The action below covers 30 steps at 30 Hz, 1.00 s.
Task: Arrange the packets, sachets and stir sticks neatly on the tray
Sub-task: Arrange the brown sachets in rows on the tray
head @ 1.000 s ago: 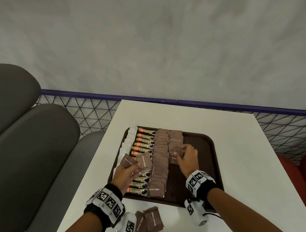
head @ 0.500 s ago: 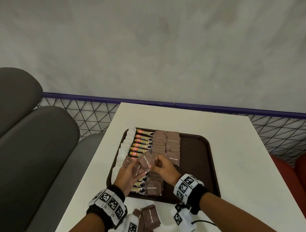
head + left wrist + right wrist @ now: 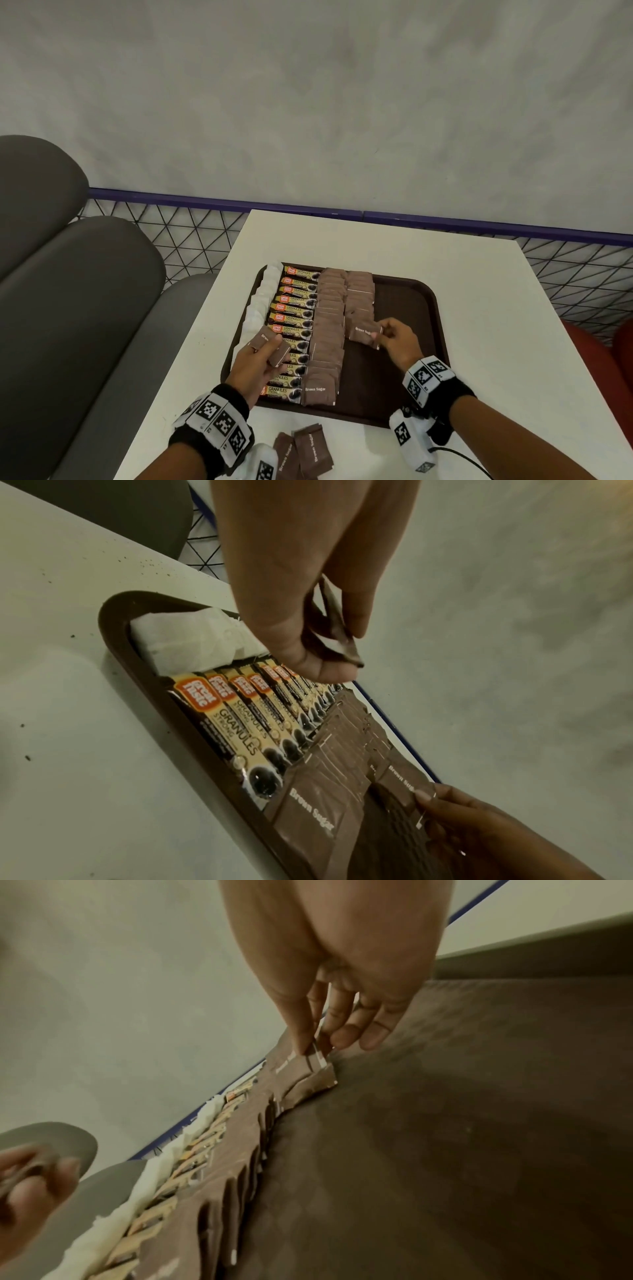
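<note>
The right hand (image 3: pixel 397 342) pinches a flat brown sugar sachet (image 3: pixel 364 334) by its right edge, thumb and fingers (image 3: pixel 342 1037) clamped on the crimped paper seam, and holds it at the near end of the second, shorter brown row on the tray (image 3: pixel 421 342). The sachet lies low over the tray's dark, finely textured floor; whether it touches is not clear.

The left hand (image 3: pixel 255 363) hovers over the coffee sticks, fingers curled round a couple more brown sachets (image 3: pixel 270 344), gripped flat between thumb and fingertips.

On the rounded-corner brown tray the rows run front to back. At the left edge sits a line of soft, crinkled white sachets (image 3: pixel 262 301). Beside it are glossy narrow coffee sticks (image 3: pixel 296 310), yellow and black with orange logos, packed side by side. Next comes a long row of matte brown sugar sachets (image 3: pixel 327 329), overlapping like shingles.

Three loose brown sachets (image 3: pixel 303 452) lie on the smooth white tabletop (image 3: pixel 496 342), just in front of the tray's near rim.
</note>
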Tool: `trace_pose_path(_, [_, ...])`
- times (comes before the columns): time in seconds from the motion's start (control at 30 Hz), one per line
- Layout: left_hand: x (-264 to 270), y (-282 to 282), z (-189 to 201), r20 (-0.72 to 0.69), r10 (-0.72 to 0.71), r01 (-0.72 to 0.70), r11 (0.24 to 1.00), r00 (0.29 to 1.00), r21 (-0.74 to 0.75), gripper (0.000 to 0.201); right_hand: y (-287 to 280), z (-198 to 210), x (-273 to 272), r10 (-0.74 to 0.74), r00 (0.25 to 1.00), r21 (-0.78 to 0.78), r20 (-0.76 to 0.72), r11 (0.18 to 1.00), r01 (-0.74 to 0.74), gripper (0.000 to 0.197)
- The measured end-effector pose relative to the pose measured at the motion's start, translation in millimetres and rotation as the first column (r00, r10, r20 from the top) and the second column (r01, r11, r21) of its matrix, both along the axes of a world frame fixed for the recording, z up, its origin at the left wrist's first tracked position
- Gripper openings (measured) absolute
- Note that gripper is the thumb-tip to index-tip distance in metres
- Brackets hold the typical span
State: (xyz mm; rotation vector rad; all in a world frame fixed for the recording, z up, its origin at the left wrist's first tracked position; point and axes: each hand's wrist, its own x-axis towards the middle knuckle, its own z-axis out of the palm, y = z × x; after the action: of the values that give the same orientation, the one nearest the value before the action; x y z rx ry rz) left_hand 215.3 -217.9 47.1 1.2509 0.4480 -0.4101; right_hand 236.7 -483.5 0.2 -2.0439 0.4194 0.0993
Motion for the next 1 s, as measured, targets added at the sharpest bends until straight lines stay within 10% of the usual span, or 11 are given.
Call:
trace_pose_path(0.57, [12, 3, -7, -0.023, -0.054, 0.056, 0.995, 0.998, 0.082, 0.012, 13, -21, 20, -0.042, 0.989, -0.399, -0.143, 0.917, -0.019, 0.015])
trace_pose_path(1.0, [5, -6, 2, 0.035, -0.081, 0.077, 0.99, 0.996, 0.116, 0.023, 33, 12, 6, 0.042, 0.973, -0.318, 0.228, 0.948, 0.033, 0.027])
